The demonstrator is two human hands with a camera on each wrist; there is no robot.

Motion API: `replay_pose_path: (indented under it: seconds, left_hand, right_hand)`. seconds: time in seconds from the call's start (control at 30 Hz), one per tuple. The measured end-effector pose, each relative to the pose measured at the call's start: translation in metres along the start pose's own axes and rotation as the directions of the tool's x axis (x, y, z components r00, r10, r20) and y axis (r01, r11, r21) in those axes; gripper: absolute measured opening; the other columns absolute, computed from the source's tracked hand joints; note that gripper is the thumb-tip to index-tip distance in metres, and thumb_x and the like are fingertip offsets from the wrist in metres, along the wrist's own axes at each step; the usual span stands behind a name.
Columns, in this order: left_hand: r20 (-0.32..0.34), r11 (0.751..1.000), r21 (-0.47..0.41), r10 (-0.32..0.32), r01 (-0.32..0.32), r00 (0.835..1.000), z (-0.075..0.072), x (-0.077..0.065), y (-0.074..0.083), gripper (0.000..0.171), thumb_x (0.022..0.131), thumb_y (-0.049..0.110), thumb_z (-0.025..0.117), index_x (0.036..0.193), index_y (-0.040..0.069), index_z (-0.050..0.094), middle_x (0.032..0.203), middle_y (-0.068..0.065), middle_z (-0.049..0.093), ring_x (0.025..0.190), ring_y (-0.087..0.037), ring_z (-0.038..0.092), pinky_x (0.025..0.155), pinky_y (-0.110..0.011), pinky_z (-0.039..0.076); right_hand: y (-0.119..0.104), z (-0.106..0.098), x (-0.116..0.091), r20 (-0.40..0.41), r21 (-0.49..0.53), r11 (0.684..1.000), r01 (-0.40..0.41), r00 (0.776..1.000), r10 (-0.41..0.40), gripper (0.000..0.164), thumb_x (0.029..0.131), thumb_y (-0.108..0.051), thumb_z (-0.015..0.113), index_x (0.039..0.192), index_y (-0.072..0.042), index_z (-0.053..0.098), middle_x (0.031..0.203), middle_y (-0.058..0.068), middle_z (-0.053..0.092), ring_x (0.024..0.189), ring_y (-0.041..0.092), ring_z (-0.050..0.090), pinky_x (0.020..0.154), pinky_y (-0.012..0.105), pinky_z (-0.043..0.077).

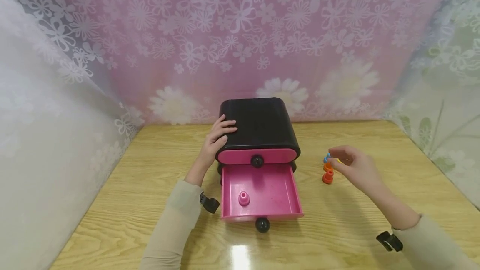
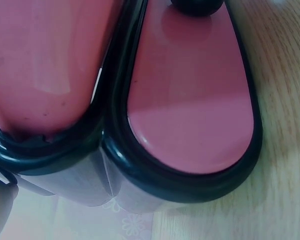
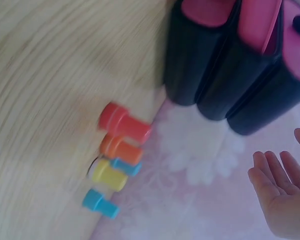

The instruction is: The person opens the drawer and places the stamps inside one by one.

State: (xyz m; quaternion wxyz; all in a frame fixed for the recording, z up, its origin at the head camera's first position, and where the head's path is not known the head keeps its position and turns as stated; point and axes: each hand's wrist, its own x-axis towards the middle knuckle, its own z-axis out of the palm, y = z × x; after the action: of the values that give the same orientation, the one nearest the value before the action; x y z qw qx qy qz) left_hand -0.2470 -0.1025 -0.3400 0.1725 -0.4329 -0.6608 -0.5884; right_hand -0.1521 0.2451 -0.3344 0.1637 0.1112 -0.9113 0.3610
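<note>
A black chest of pink drawers (image 1: 258,122) stands on the table, its middle drawer (image 1: 279,209) pulled out. Inside that drawer, toward the left, stands a small pink peg-shaped piece (image 1: 244,198). My left hand (image 1: 216,138) rests on the chest's upper left side, fingers extended over the top. Over a row of small peg-shaped pieces to the right, my right hand (image 1: 356,166) hovers with fingers loosely bent and nothing held. The right wrist view shows red (image 3: 124,122), orange (image 3: 121,149), yellow (image 3: 107,174) and blue (image 3: 100,203) pieces, apart from the fingers.
A round black knob (image 1: 262,224) fronts the open drawer; another knob (image 1: 256,161) sits on the closed top drawer. Flowered curtains (image 1: 240,45) hang behind and beside the wooden table (image 1: 150,186). Each forearm wears a black strap.
</note>
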Motion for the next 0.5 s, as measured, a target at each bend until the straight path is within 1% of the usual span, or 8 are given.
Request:
replay_pose_path:
  seconds: [0.07, 0.13, 0.33, 0.5]
  left_hand:
    - [0.002, 1.0, 0.0, -0.002, 0.002, 1.0, 0.001, 0.001, 0.006, 0.03, 0.078, -0.01, 0.036, 0.101, -0.023, 0.049, 0.117, -0.039, 0.039, 0.125, -0.049, 0.009, 0.103, -0.049, 0.007]
    - [0.003, 1.0, 0.003, -0.014, 0.014, 1.0, 0.001, 0.002, 0.009, 0.03, 0.078, -0.01, 0.036, 0.101, -0.023, 0.049, 0.117, -0.039, 0.039, 0.125, -0.048, 0.009, 0.103, -0.048, 0.008]
    - [0.006, 1.0, -0.001, -0.017, 0.017, 1.0, 0.001, 0.002, 0.009, 0.029, 0.079, -0.009, 0.036, 0.101, -0.023, 0.049, 0.117, -0.039, 0.039, 0.125, -0.048, 0.009, 0.103, -0.048, 0.008]
    - [0.007, 1.0, 0.001, -0.002, 0.002, 1.0, 0.0, 0.002, 0.008, 0.03, 0.079, -0.01, 0.036, 0.102, -0.023, 0.049, 0.117, -0.039, 0.039, 0.125, -0.049, 0.009, 0.103, -0.048, 0.007]
  right_hand:
    - [0.007, -0.003, 0.003, -0.006, -0.018, 1.0, -0.02, 1.0, 0.02, 0.03, 0.084, -0.018, 0.06, 0.105, 0.002, 0.059, 0.098, 0.019, 0.062, 0.086, 0.028, 0.06, 0.066, 0.008, 0.042]
    - [0.014, -0.006, 0.004, -0.009, -0.019, 0.999, -0.034, 0.999, 0.034, 0.032, 0.085, -0.019, 0.058, 0.107, 0.004, 0.058, 0.099, 0.021, 0.061, 0.087, 0.034, 0.058, 0.063, 0.009, 0.042]
    - [0.032, -0.014, 0.009, -0.016, -0.026, 0.997, -0.075, 0.997, 0.074, 0.034, 0.087, -0.02, 0.055, 0.108, 0.007, 0.056, 0.1, 0.026, 0.059, 0.088, 0.039, 0.056, 0.061, 0.008, 0.041]
    - [0.046, -0.02, 0.017, -0.025, -0.062, 0.992, -0.112, 0.994, 0.111, 0.039, 0.087, -0.024, 0.053, 0.11, 0.008, 0.054, 0.103, 0.027, 0.057, 0.091, 0.041, 0.054, 0.059, 0.009, 0.04]
